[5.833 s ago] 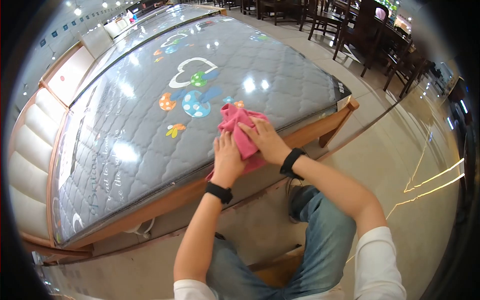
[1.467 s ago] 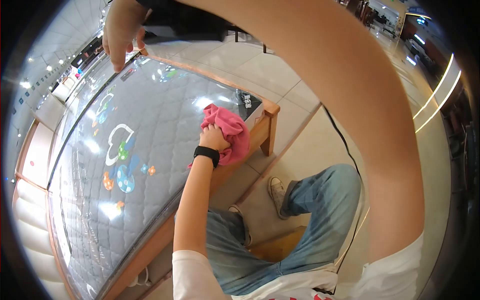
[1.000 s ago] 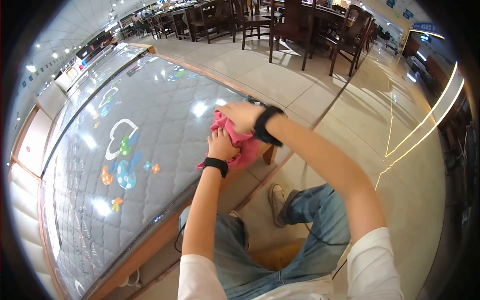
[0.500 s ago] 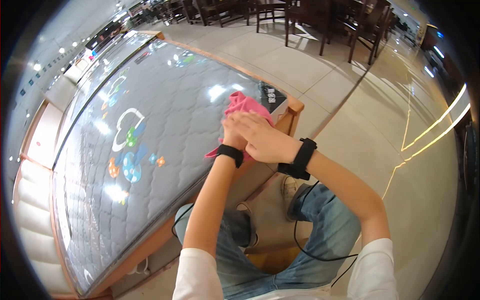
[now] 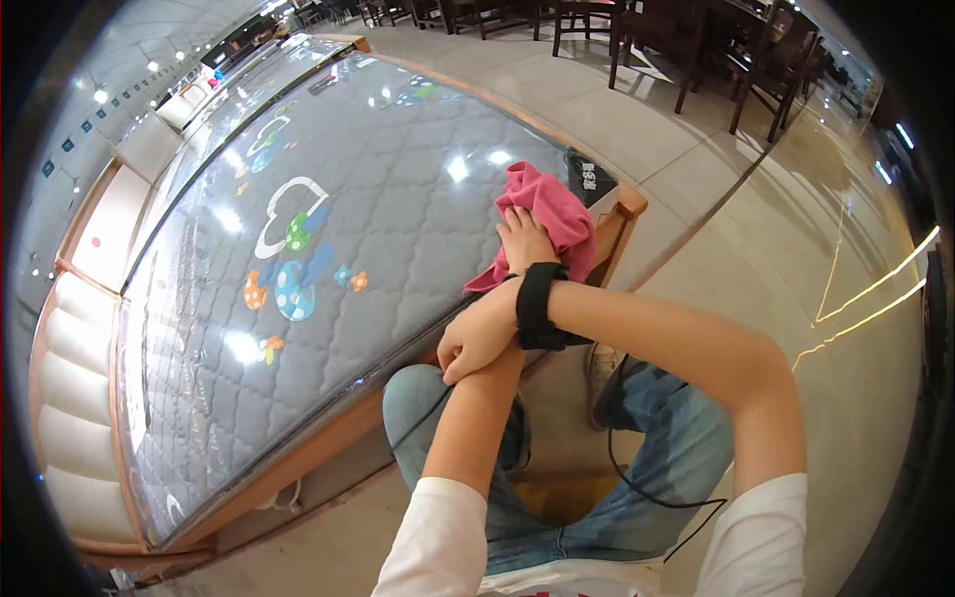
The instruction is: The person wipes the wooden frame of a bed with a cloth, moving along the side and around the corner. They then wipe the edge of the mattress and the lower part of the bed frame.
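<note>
A pink cloth [image 5: 559, 212] lies bunched on the near right corner of a plastic-wrapped grey mattress [image 5: 398, 229], partly hanging over its edge. My left hand [image 5: 524, 241] rests on the cloth with its fingers a little apart, pressing it against the mattress. Across my left forearm lies my right hand [image 5: 481, 333], its fingers curled round the forearm just below the wrist. The left wrist is mostly hidden behind the right wrist, which wears a black strap.
A wooden bed frame [image 5: 328, 435] runs under the mattress, with a padded cream headboard [image 5: 85, 398] at the left. Dark wooden chairs [image 5: 771, 90] stand at the back right on the tiled floor. A black cable crosses my legs.
My right hand has moved off the left hand, down and left onto the left forearm. The whole view has shifted, so the mattress and cloth appear further right.
</note>
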The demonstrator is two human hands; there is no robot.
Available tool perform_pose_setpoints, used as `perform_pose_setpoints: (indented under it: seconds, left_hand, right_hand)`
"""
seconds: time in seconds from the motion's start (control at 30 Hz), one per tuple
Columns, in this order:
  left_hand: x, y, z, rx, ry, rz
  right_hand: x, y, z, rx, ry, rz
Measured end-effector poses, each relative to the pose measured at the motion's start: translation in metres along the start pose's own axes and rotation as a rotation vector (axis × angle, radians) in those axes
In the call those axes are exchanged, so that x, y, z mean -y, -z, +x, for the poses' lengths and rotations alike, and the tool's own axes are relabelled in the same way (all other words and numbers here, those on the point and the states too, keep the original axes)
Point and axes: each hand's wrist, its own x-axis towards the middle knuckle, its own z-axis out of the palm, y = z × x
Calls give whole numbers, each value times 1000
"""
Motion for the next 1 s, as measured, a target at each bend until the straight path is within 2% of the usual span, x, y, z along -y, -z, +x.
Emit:
perform_pose_setpoints:
  seconds: [0.07, 0.2, 0.27, 0.4, 0.53, 0.63, 0.67, 0.7, 0.77, 0.8, 0.83, 0.9, 1.0]
  left_hand:
    - [-2, -6, 3, 26, 10, 107]
    - [-8, 8, 4, 71, 48, 96]
    - [-10, 12, 5, 96, 68, 92]
    - [-5, 0, 3, -9, 26, 65]
    - [-2, 6, 1, 21, -1, -13]
    - [3, 20, 1, 88, -20, -74]
    - [7, 24, 0, 81, -32, -101]
    - [9, 22, -1, 76, -42, -133]
    - [10, -10, 4, -73, 16, -112]
    - [12, -36, 9, -178, 36, -105]
    - [15, -24, 7, -148, -15, -135]
    - [22, 3, -2, -81, -118, -200]
    - [24, 12, -3, -36, -186, -267]
  right_hand:
    - [-7, 0, -3, -32, 36, 13]
    - [-17, -2, -12, -81, 70, 29]
    - [-14, -6, -13, -73, 25, 39]
    - [0, -4, -18, -19, -122, 25]
    - [13, 8, -27, 41, -220, 75]
    - [1, 2, -21, -65, -151, 108]
    - [-14, -1, -16, -104, -54, 140]
    - [-21, -2, -26, -300, 41, 95]
    - [-38, -9, -44, -766, -93, -162]
    - [-58, -10, -49, -784, -61, -165]
    - [-83, -14, -52, -803, -30, -166]
    - [-125, -46, -62, -1000, -254, -107]
    - [-148, -74, -77, -838, -490, -361]
